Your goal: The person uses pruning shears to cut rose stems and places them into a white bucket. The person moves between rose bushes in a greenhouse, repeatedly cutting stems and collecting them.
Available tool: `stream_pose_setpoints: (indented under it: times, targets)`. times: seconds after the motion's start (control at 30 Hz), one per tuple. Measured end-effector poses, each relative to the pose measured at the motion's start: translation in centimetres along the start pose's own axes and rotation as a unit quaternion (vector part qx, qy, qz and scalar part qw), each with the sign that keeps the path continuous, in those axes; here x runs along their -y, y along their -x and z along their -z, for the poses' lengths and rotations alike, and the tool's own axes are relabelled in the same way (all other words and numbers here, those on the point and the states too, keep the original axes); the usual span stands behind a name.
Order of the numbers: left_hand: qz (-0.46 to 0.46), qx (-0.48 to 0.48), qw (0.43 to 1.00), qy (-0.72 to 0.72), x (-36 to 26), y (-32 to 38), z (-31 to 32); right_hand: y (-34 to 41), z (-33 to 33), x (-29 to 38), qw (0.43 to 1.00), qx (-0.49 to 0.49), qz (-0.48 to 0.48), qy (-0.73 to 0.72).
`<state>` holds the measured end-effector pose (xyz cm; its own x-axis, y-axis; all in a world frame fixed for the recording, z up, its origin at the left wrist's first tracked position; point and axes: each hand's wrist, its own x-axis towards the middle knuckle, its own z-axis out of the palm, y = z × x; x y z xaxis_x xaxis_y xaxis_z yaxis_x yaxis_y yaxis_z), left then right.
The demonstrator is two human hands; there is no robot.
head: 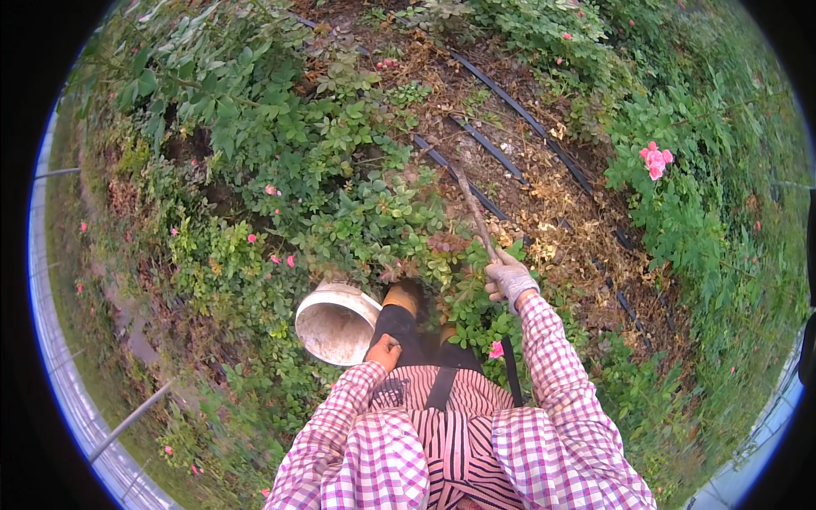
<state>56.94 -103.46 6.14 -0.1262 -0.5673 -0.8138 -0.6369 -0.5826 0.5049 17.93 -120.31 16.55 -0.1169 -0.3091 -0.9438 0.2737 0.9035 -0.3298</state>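
Observation:
My right hand (pixel 510 279), in a pale knit glove, is closed around the lower end of a rough wooden stick (pixel 475 213). The stick slants up and away, its far tip near a black drip-irrigation line (pixel 440 156). Bare and with curled fingers, my left hand (pixel 385 352) lies against my dark trouser leg (pixel 401 335). Just left of it a stained white plastic bucket (pixel 335 325) hangs or stands tilted, its mouth facing me and its inside visible. Whether the left hand grips the bucket's handle is hidden.
Leafy rose bushes (pixel 382 217) crowd around my legs and along both sides. Dry brown leaves (pixel 561 223) and more black drip lines (pixel 523 115) cover the soil ahead to the right. Pink roses (pixel 655 159) stand on the right; a metal pole (pixel 131 421) slants at lower left.

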Motion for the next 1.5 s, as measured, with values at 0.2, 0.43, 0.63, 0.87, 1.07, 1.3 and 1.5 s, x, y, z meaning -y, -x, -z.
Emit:
stream_pose_setpoints:
  times: [0.2, 0.43, 0.63, 0.87, 1.07, 1.3, 1.5]
  targets:
    - [-0.002, -0.007, 1.000, 0.017, 0.5, -0.1, 0.4, -0.2, 1.7, 1.8, 0.924, -0.101, 0.155, 0.334]
    - [-0.004, -0.004, 1.000, 0.015, 0.3, -0.3, 1.2, -1.0, -3.4, 5.6, 0.970, 0.106, -0.001, -0.220]
    - [0.027, 0.007, 0.997, 0.075, 1.1, -0.8, 1.8, 1.1, 0.8, 2.2, 0.936, 0.025, -0.028, -0.350]
    - [0.012, 0.002, 0.999, 0.052, 1.0, -1.8, 1.6, 6.6, 4.2, 3.5, 0.993, -0.112, 0.032, -0.005]
    - [0.001, 0.006, 0.997, 0.082, 1.5, -2.1, 2.1, -0.7, -0.5, 13.0, 0.991, -0.020, 0.108, -0.069]
    - [0.039, 0.024, 0.996, 0.078, 1.0, -1.9, 3.1, -9.8, -3.5, 18.2, 0.907, 0.092, 0.021, -0.411]
    - [0.049, 0.025, 0.989, 0.138, 0.1, -2.2, 2.8, -1.8, 8.6, 5.9, 0.825, -0.002, 0.030, -0.565]
